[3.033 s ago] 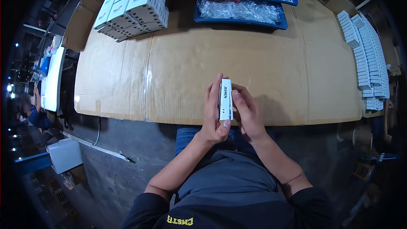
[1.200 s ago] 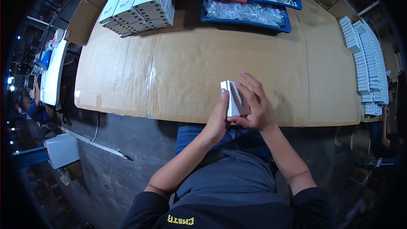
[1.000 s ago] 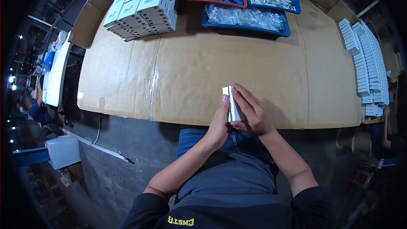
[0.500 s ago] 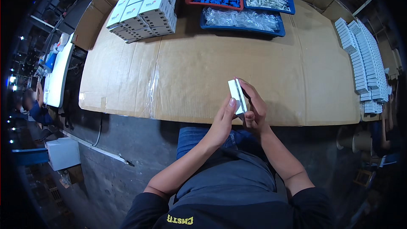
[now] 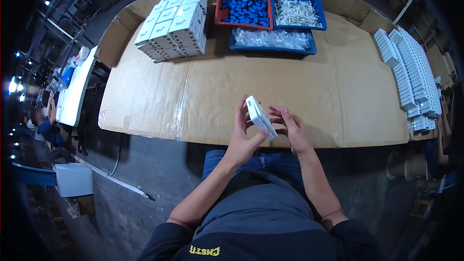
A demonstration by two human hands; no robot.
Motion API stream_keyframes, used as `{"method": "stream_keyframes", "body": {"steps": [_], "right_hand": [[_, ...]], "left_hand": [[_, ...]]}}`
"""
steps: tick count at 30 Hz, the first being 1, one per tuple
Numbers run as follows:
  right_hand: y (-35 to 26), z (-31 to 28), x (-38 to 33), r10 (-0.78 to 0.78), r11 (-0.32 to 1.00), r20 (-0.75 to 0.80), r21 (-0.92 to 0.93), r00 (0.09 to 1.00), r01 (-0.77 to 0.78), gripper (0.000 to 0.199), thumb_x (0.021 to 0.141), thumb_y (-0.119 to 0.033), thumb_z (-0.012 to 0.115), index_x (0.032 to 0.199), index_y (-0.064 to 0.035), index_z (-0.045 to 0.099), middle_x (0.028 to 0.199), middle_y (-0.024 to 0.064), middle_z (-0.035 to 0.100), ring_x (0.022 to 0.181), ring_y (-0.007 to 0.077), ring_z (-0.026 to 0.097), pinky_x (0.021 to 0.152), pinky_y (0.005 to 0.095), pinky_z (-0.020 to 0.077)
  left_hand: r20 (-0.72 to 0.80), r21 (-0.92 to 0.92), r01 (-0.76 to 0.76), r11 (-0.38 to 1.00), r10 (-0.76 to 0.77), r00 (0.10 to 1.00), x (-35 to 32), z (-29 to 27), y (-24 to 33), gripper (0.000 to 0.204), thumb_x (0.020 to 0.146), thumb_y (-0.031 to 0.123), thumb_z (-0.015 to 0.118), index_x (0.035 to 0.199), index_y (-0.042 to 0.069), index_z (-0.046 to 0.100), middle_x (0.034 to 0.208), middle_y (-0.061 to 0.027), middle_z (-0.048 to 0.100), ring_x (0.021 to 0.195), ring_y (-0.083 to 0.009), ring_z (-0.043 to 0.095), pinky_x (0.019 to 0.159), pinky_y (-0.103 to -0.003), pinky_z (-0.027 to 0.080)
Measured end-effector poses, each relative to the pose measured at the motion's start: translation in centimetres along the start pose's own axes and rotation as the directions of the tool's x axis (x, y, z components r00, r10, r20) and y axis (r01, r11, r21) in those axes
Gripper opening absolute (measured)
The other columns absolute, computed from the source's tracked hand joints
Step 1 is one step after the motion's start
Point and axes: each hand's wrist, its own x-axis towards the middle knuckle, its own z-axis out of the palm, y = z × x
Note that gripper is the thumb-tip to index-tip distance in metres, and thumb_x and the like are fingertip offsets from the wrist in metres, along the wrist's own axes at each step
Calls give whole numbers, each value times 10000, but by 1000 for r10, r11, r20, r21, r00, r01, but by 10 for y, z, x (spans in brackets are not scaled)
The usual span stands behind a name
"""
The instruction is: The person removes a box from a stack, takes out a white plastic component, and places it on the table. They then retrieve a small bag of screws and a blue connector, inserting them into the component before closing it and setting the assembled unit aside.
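We hold a small white box tilted between both hands, just above the near edge of the tabletop: our left hand curls around it from below, our right hand steadies its side with loosely spread fingers. Beyond the box sit stacked white boxes and trays, within reach.

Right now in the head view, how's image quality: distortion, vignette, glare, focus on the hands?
Head view: strong fisheye, the cardboard-covered table edges bow and corners go black. Bright light flares at far left. Both hands and the small white box they hold are lit evenly and fairly sharp; the white box rows at right smear toward the rim.
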Motion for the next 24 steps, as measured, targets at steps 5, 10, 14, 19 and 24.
{"method": "stream_keyframes", "body": {"steps": [5,10,14,19,24], "right_hand": [[-33,17,-21,-41,998,121,48,992,35,490,1100,-378,538,1388,13,604,1247,126,674,1150,184,633,984,337,509],[-26,50,-34,-176,956,124,260,976,139,503,1075,-276,612,1451,35,494,1282,124,655,1154,149,611,982,288,503],[-31,65,-46,-199,944,63,282,978,173,520,1084,-293,601,1464,42,481,1285,109,651,1147,130,606,959,263,503],[-28,70,-55,-308,916,43,283,950,284,532,1118,-297,529,1511,56,468,1275,75,656,1117,87,587,966,239,480],[-26,66,-60,-240,969,56,72,969,236,547,1134,-308,478,1546,48,436,1239,84,663,1103,98,590,960,257,489]], "left_hand": [[153,310,-243,919,204,967,-8,8,15,1082,763,99,725,1645,28,101,1583,-236,344,1455,-360,396,1216,-478,324],[58,485,-483,729,524,849,-11,14,1,1122,913,760,546,1557,-104,237,1555,-297,334,1420,-446,371,1162,-523,336],[12,569,-538,622,648,762,-4,23,10,1140,893,841,475,1479,-130,362,1438,-310,446,1326,-437,445,1090,-522,401],[60,564,-638,525,744,665,1,22,11,1001,923,762,490,1380,-129,467,1331,-308,539,1224,-439,542,1030,-513,456],[-14,444,-594,670,669,743,0,18,2,797,941,579,484,1342,-110,505,1300,-291,560,1187,-410,569,1019,-489,465]]}}
